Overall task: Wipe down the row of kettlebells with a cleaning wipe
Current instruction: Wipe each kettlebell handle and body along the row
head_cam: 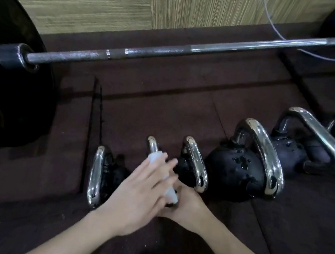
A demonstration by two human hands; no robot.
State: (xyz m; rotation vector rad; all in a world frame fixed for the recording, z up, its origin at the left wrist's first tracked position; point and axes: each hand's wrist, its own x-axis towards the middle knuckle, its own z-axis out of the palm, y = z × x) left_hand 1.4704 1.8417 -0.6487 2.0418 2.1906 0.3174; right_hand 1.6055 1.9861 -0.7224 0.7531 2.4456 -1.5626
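Head view: second kettlebell from left sits in the row on the dark floor mat, chrome handle wrapped in the white wipe. Your left hand presses the wipe along that handle, fingers fairly straight, blurred. Your right hand sits low beside it, mostly hidden, grip can't be told. Four more kettlebells flank it, wet spots on the biggest near one. Barbell lies behind the row.

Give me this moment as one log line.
left hand: presses white cleaning wipe on second small chrome-handled black kettlebell | right hand: steadies it below
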